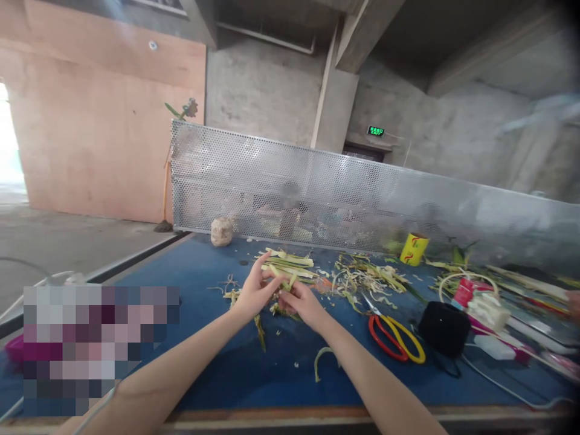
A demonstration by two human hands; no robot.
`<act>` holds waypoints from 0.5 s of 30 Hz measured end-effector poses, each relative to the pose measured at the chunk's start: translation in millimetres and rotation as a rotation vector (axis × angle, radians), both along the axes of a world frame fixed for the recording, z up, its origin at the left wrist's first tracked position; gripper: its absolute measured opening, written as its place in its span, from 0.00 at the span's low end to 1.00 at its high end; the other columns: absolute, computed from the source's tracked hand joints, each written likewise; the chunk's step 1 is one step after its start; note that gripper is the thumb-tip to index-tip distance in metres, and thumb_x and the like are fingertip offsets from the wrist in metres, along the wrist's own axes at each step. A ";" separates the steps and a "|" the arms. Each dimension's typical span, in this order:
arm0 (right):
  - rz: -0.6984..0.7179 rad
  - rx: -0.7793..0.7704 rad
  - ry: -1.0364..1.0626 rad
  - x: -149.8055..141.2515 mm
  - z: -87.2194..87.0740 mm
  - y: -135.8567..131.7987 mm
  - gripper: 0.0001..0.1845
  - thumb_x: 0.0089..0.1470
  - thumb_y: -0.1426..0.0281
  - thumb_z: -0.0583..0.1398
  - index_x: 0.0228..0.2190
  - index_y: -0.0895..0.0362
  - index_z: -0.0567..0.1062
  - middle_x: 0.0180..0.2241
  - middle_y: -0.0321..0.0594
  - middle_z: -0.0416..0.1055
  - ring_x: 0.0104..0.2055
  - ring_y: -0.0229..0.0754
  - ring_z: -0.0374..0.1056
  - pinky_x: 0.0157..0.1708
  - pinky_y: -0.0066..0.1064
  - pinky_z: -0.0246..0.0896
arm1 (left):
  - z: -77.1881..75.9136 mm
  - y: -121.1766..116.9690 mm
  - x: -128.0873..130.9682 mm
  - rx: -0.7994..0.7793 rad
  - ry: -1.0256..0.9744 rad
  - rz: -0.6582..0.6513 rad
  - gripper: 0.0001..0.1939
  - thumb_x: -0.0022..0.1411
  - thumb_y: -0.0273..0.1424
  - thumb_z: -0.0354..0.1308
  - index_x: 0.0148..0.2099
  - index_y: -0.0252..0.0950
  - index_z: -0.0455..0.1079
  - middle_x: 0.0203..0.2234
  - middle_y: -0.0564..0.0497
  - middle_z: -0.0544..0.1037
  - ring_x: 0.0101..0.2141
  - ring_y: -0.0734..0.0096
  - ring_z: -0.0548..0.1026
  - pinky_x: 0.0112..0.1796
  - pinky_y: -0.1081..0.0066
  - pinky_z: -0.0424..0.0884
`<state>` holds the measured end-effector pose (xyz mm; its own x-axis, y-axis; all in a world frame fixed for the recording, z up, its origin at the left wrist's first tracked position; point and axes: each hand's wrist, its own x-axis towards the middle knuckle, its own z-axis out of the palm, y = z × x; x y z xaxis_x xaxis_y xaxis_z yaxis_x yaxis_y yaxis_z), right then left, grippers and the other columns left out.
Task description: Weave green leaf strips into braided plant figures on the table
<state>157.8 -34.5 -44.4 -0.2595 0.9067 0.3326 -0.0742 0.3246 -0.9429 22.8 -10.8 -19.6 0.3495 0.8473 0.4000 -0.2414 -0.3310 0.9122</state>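
In the head view my left hand (256,289) and my right hand (302,304) meet over the middle of a blue table (217,380). Between their closed fingers is a folded pale green plant strip (290,283), partly covered by the fingers. Just behind the hands lies a bundle of flat pale green stalks (296,262). Yellowish plant scraps (260,332) lie under and beside my fingers. A curled peel strip (318,364) rests nearer the front edge. Scissors (394,338) with one red and one yellow handle lie right of my right hand.
A perforated metal screen (290,181) runs along the table's back. Shredded plant waste (371,275), a yellow can (414,249) and a black box-like object (444,328) are on the right. A whitish roll (222,232) stands back left. Another person's hand (573,302) shows at far right.
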 end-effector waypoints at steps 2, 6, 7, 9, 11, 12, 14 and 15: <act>0.017 0.002 -0.023 -1.2 -1.4 -0.2 0.23 0.47 0.58 0.59 0.43 0.56 0.66 0.16 0.30 0.63 0.15 0.31 0.53 0.16 0.24 0.43 | 0.2 1.4 -1.9 0.067 0.042 0.036 0.37 0.52 0.34 0.58 0.60 0.38 0.44 0.21 0.58 0.71 0.14 0.81 0.66 0.17 0.79 0.63; -0.008 0.015 -0.066 -2.0 0.4 -1.7 0.25 0.49 0.58 0.56 0.48 0.56 0.65 0.15 0.30 0.64 0.13 0.30 0.51 0.15 0.24 0.43 | -0.1 3.3 -6.7 0.204 0.130 0.146 0.38 0.54 0.36 0.56 0.61 0.39 0.41 0.20 0.56 0.72 0.17 0.74 0.70 0.22 0.74 0.67; -0.045 0.024 -0.090 -1.5 1.5 -2.0 0.25 0.50 0.59 0.56 0.49 0.56 0.64 0.15 0.30 0.63 0.13 0.30 0.50 0.15 0.24 0.43 | 0.0 3.2 -7.8 0.226 0.150 0.190 0.37 0.54 0.36 0.55 0.61 0.39 0.41 0.21 0.55 0.72 0.17 0.74 0.70 0.23 0.73 0.67; -0.131 0.055 -0.154 0.4 3.2 -2.5 0.24 0.52 0.60 0.54 0.50 0.55 0.64 0.14 0.30 0.63 0.12 0.30 0.46 0.14 0.24 0.42 | 0.4 2.6 -9.3 0.266 0.201 0.288 0.36 0.55 0.37 0.55 0.61 0.39 0.43 0.21 0.54 0.73 0.17 0.74 0.70 0.24 0.73 0.66; -0.190 0.104 -0.220 3.3 4.3 -2.8 0.22 0.52 0.62 0.53 0.48 0.54 0.66 0.16 0.31 0.64 0.13 0.30 0.45 0.15 0.25 0.43 | 0.7 1.6 -9.6 0.294 0.259 0.353 0.35 0.55 0.37 0.54 0.62 0.39 0.43 0.21 0.54 0.72 0.17 0.73 0.69 0.24 0.73 0.65; -0.209 0.135 -0.252 5.0 4.8 -3.0 0.20 0.52 0.63 0.54 0.47 0.53 0.68 0.18 0.33 0.65 0.14 0.31 0.47 0.16 0.25 0.43 | 0.6 1.1 -9.2 0.302 0.279 0.365 0.34 0.56 0.37 0.53 0.62 0.38 0.43 0.21 0.54 0.72 0.18 0.73 0.68 0.24 0.73 0.64; -0.245 0.206 -0.320 8.7 5.9 -3.4 0.16 0.52 0.64 0.54 0.43 0.53 0.71 0.21 0.35 0.67 0.16 0.33 0.52 0.18 0.26 0.46 | 0.2 0.3 -8.0 0.331 0.287 0.370 0.33 0.56 0.36 0.52 0.61 0.37 0.44 0.22 0.54 0.72 0.20 0.73 0.67 0.26 0.73 0.64; -0.261 0.236 -0.349 10.4 6.6 -3.7 0.14 0.52 0.65 0.54 0.41 0.53 0.72 0.22 0.36 0.68 0.17 0.34 0.54 0.18 0.27 0.47 | 0.0 0.1 -7.3 0.357 0.277 0.370 0.32 0.56 0.36 0.53 0.61 0.37 0.46 0.24 0.53 0.72 0.21 0.73 0.67 0.27 0.73 0.64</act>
